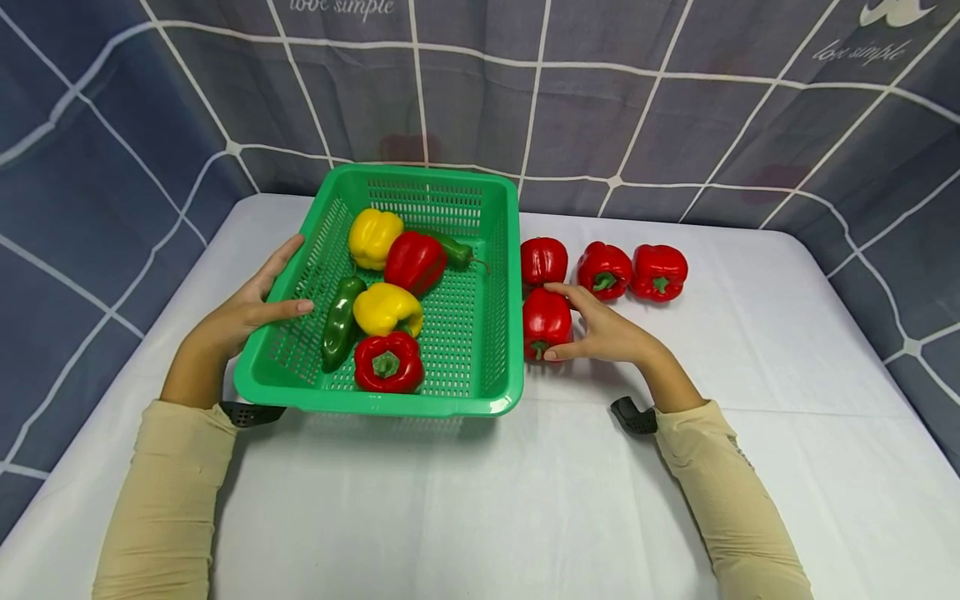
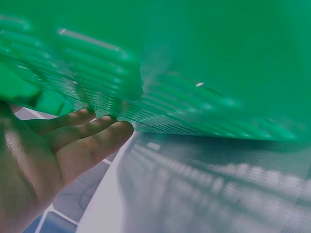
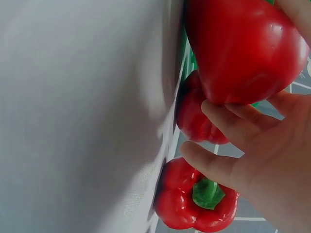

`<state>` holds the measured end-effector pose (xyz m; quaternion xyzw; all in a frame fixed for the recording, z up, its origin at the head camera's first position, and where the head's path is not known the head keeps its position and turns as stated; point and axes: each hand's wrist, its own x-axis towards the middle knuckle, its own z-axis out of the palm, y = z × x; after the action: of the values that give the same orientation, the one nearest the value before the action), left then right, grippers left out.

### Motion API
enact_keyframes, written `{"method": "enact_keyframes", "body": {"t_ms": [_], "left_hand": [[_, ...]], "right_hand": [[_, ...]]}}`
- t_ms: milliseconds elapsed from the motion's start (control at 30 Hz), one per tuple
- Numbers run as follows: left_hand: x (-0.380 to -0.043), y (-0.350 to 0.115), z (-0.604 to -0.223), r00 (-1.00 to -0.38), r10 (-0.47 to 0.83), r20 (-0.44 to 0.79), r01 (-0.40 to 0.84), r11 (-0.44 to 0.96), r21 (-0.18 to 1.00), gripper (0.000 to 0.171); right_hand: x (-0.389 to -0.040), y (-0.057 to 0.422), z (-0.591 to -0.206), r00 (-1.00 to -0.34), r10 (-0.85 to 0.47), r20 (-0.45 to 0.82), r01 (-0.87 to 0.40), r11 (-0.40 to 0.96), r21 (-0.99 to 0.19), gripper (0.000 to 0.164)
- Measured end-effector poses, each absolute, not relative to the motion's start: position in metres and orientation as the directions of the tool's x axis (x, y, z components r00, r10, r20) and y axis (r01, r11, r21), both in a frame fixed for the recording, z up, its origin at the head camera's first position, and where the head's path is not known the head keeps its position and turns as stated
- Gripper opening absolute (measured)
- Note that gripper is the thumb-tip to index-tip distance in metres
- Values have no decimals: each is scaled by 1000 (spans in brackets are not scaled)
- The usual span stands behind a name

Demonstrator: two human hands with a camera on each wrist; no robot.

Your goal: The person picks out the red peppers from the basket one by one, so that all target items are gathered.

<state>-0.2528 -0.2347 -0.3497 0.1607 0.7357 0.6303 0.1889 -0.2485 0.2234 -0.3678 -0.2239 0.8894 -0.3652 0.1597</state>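
Note:
My left hand point(image 1: 238, 315) grips the left side of a green plastic basket point(image 1: 501, 350), thumb over the rim. Its other fingers point(image 2: 104, 138) lie against the outer wall, with the white cloth below in the left wrist view. On the right, my right hand point(image 1: 603, 329) holds a red bell pepper point(image 1: 545, 319) beside the basket's right wall, thumb near the stem end and fingertips at the far end. In the right wrist view that red bell pepper point(image 3: 248, 48) sits between thumb and fingers. Another red bell pepper point(image 1: 543, 261) is just behind it.
Two more red bell peppers point(image 1: 603, 271) point(image 1: 660, 273) lie farther right on the white cloth point(image 1: 465, 517). Inside the basket are yellow bell peppers point(image 1: 375, 237), red bell peppers point(image 1: 388, 362) and green chili peppers point(image 1: 341, 323). A grey checked curtain point(image 1: 480, 108) hangs behind.

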Motion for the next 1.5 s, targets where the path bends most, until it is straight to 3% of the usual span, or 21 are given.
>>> {"method": "enact_keyframes", "body": {"t_ms": [833, 1133, 1500], "left_hand": [[-253, -236, -350, -872, 484, -76, -20, 120, 993, 85], [-253, -235, -348, -882, 463, -86, -7, 171, 985, 84], [-252, -232, -344, -908, 401, -124, -1, 293, 956, 84]], "right_hand": [[-244, 232, -363, -835, -510, -207, -223, 657, -720, 94], [-244, 227, -366, -839, -523, -152, -269, 640, -720, 88], [-244, 230, -361, -846, -501, -181, -241, 663, -708, 89]]}}
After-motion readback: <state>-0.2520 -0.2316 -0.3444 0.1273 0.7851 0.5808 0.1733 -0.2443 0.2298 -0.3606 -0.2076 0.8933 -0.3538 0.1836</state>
